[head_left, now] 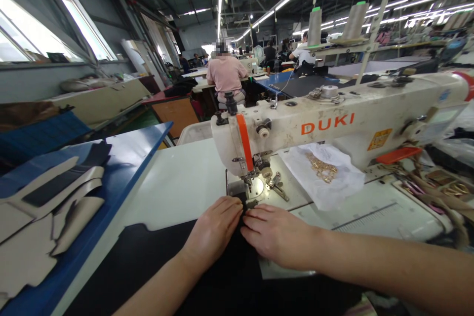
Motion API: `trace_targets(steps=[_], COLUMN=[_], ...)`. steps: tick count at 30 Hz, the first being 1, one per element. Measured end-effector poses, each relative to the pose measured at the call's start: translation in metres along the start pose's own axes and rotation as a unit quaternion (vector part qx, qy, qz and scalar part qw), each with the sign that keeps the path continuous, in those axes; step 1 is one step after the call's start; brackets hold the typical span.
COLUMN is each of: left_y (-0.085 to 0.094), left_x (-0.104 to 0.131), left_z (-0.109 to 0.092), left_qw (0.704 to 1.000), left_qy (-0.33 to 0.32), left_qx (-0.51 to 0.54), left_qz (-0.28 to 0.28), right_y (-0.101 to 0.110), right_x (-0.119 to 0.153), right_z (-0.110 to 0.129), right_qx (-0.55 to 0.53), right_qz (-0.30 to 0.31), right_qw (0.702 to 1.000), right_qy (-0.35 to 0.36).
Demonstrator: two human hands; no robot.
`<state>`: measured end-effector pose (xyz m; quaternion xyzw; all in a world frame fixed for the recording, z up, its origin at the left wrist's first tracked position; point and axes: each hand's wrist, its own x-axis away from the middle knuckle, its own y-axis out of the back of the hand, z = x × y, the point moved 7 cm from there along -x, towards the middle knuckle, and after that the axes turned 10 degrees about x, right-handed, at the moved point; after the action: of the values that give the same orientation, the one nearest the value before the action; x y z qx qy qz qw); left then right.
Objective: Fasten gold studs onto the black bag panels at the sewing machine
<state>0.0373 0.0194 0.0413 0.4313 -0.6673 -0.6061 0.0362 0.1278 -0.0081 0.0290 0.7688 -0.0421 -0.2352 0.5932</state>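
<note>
The black sheet material (159, 244) lies on the pale worktop (170, 173), spreading under both forearms toward the person, with its narrow far end just in front of the needle area of the DUKI sewing machine (328, 121). The left hand (215, 224) has its fingers bunched together, pinching that end from the left; the right hand (277, 232) sets its fingers side by side against it from the right, though dark on dark hides whether they grip or only press. Good handling here would mean a light, even hold from both sides, the edge kept flat and square to the presser foot (250, 177), and the fingertips well back from the needle. The broad part of the sheet should lie loose, so that its weight does not drag the end askew. Just right of the foot, a metal edge guide (277, 186) sits on the machine bed and deserves clearance from the right fingers. Beyond it, gold-coloured chain (323, 168) rests on a crumpled white sheet (333, 195), best left undisturbed by the right wrist. Far left, beige cut pieces (27, 239) lie on a blue table (122, 150), well apart from the hands.
</note>
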Motion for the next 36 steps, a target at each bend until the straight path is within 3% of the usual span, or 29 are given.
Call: trace_targets(steps=[9,19,36], left_y=[-0.003,-0.013,-0.012], left_x=[-0.006,-0.025,-0.028], left_z=[-0.001,0.017,0.025], left_qw=[1.0,1.0,0.999], left_qy=[0.013,-0.008,-0.033], left_qx=[0.01,0.007,0.007], left_qz=[0.002,-0.004,-0.023], right_y=[-0.002,-0.011,-0.014], right_x=[0.002,-0.001,-0.001], right_z=[-0.009,-0.036,-0.042], right_qx=[0.008,0.011,-0.004], right_qz=[0.021,0.044,0.02], right_qw=[1.0,0.999,1.0], right_qy=[0.0,-0.001,-0.012])
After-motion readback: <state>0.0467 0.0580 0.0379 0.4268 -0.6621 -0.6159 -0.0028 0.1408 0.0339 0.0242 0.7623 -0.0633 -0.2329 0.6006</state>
